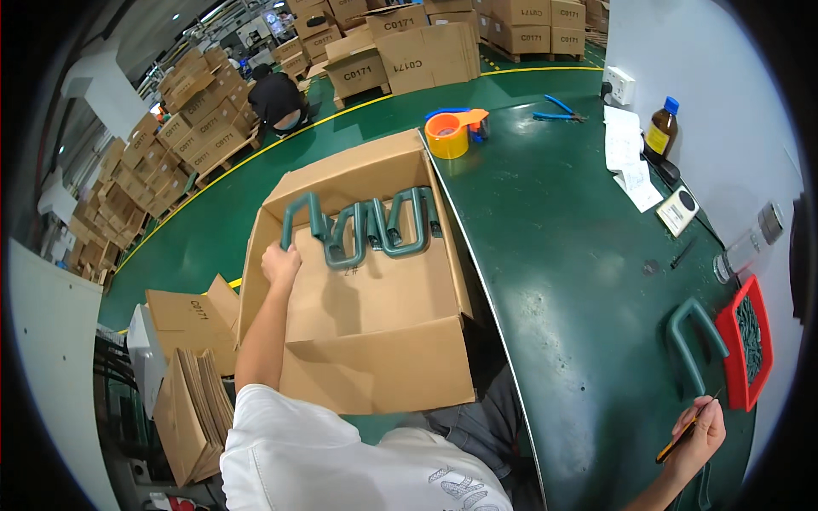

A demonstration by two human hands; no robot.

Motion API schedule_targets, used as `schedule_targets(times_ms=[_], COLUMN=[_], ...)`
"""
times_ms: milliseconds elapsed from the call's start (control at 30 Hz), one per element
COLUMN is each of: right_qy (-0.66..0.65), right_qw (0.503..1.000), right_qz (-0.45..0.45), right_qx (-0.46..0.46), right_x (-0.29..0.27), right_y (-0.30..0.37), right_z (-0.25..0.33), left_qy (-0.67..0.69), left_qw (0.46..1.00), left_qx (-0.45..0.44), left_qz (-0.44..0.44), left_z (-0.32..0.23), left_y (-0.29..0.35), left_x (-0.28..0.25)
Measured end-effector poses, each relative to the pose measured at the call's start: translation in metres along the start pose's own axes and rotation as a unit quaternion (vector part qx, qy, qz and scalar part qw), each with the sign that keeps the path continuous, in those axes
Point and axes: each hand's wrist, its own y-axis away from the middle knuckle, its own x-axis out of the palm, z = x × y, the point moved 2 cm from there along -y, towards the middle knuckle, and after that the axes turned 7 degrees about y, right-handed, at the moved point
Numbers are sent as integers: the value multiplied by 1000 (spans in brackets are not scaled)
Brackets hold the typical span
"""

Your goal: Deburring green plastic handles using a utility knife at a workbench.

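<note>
Inside the open box (358, 298), the left hand (279, 264) closes around the end of a green handle (300, 217) beside four others (375, 226). On the green table (562, 255), the right hand (700, 434) pinches a pencil (679, 441) just below another handle (694, 341) and a red tray (750, 341).

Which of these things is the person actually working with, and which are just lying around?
In use:
left hand on a green U-shaped handle in the open cardboard box
right hand holding a pencil-like tool, beside another green handle

Lying about:
orange tape dispenser
blue pliers
brown bottle
papers
</note>
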Motion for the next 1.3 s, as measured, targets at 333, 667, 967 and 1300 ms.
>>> schedule_targets(times_ms=[333, 667, 967, 1300], right_qy=[72, 387, 581, 407], right_qw=[995, 921, 797, 910], right_qz=[27, -32, -106, 54], right_qx=[58, -20, -129, -55], right_x=[9, 15, -8, 0], right_y=[13, 19, -28, 3], right_z=[-13, 9, -27, 7], left_qy=[-77, -79, 89, 403], left_qw=[992, 988, 969, 518], left_qx=[-87, -28, 229, 703], left_qz=[38, 126, 2, 275], left_z=[101, 78, -26, -289], left_y=[-48, -66, -28, 278], left_x=[52, 99, 59, -39])
